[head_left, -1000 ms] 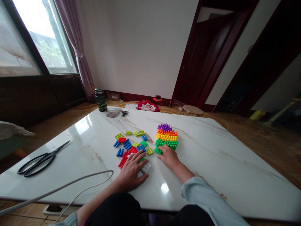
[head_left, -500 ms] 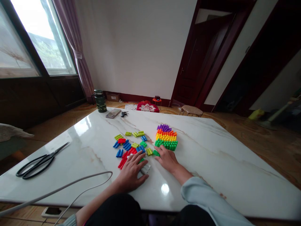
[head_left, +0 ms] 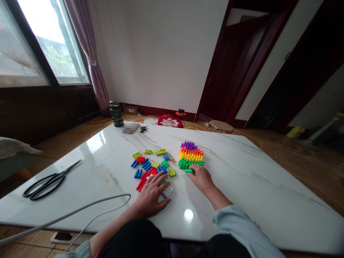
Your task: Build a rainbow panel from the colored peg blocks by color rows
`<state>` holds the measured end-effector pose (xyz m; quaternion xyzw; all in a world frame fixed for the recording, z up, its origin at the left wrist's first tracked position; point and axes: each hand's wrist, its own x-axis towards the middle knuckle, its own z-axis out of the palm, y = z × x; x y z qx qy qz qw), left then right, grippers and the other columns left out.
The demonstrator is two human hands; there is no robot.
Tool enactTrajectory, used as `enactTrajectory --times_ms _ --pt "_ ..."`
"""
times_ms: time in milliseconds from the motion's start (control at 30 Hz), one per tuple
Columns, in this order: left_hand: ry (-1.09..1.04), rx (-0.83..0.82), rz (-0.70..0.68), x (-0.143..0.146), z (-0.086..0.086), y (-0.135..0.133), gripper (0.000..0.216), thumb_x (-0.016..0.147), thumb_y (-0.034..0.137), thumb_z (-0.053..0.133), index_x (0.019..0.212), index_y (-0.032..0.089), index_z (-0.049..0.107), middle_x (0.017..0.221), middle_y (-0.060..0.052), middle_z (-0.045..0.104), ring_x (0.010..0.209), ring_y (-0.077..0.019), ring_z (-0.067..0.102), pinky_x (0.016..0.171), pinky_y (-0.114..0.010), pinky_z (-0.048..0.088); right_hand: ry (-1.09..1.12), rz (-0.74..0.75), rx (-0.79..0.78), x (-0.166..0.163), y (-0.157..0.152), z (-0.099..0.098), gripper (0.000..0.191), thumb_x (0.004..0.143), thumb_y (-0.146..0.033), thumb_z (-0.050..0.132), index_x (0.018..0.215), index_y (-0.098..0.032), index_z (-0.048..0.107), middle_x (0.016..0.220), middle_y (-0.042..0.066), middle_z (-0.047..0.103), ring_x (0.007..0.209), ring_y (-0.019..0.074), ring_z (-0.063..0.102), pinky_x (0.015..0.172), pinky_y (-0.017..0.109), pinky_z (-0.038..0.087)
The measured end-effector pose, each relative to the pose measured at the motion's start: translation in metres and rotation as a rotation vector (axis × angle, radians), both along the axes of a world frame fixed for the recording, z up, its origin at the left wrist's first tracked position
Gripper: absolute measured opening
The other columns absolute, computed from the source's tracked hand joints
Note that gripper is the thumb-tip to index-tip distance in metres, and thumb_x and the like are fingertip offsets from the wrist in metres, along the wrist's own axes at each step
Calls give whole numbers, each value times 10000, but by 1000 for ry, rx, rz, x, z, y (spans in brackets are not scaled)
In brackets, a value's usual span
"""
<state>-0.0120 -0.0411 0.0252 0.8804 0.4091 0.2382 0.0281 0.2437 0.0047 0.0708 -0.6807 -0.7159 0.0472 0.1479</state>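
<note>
Now my right hand (head_left: 202,177) pinches a green peg (head_left: 189,171) against the near edge of the block (head_left: 191,156), mid-bench (head_left: 242,186). Seating it, I judge, calls for a straight push. My left hand (head_left: 152,195) lies flat, fingers spread, on the loose pegs (head_left: 150,165). One block, four colour bands; the loose pegs are too bunched to count.
</note>
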Motion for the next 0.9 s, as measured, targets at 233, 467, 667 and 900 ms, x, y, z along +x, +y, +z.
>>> enactTrajectory --times_ms 233,467,667,900 --pt "20 -45 12 0 5 -1 487 813 404 610 1287 301 562 1524 -36 406 1412 -320 341 1126 -563 328 -82 38 -1 -6 6 -7 168 840 -202 598 964 -223 708 1034 53 653 899 170 627 729 241 429" --pt "29 -53 -1 -1 0 1 503 821 405 600 1309 298 544 1533 -42 391 1432 -307 306 1143 -563 301 -88 36 174 -10 6 -20 133 862 -220 610 991 -204 636 1024 49 645 863 161 621 694 238 413" --pt "24 -60 12 -1 2 1 500 811 404 607 1298 306 551 1530 -29 396 1430 -311 309 1144 -564 304 -93 112 240 -3 -8 -16 225 916 -345 539 771 -206 638 848 16 666 755 136 617 640 233 377" --pt "23 -57 -7 -1 2 1 491 821 418 602 1290 280 559 1525 -55 403 1427 -311 317 1155 -552 287 -76 227 88 -5 -7 -24 220 916 -329 517 999 -249 703 1044 15 684 915 142 647 751 217 439"
